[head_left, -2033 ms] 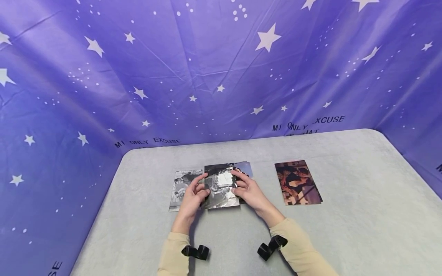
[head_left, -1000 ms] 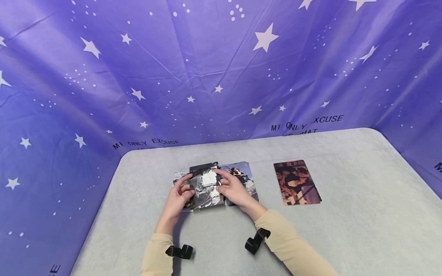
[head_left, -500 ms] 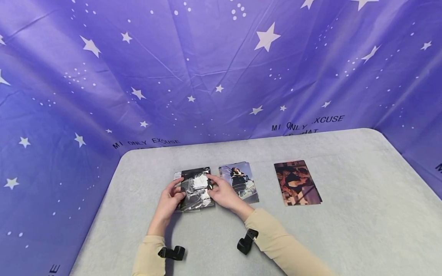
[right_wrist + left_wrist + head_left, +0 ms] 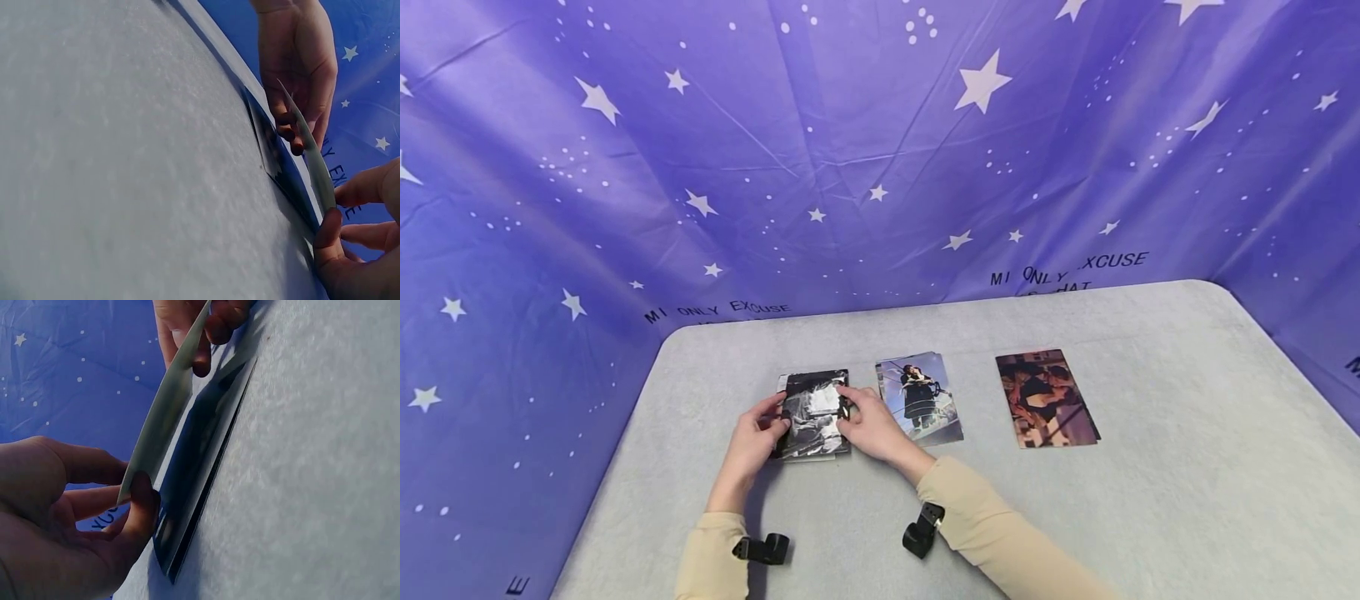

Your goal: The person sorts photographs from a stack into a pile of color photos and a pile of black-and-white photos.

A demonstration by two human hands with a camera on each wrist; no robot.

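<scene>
A glossy black-and-white photo print (image 4: 812, 417) is held by its two side edges, just above a flat pile of prints at the left. My left hand (image 4: 755, 437) pinches its left edge between thumb and fingers. On the opposite edge, my right hand (image 4: 872, 425) pinches it the same way. Seen from the left wrist, the pale back of the print (image 4: 159, 428) is slightly bowed and stands apart from the pile (image 4: 200, 481) below. The right wrist view shows the raised print (image 4: 315, 162) edge-on, between both hands. Most of the pile is hidden from the head view.
Right of my hands lies a stack of prints (image 4: 917, 396) topped by a colour picture of two people at a ship's rail. Farther right is another stack (image 4: 1047, 398) in reddish-brown tones. The grey table (image 4: 1165, 467) meets a purple star-patterned cloth (image 4: 865, 125) behind.
Both hands have carried the black-and-white print leftward, from partly over the ship picture to above the left pile. The ship picture is now uncovered; the left pile is mostly covered.
</scene>
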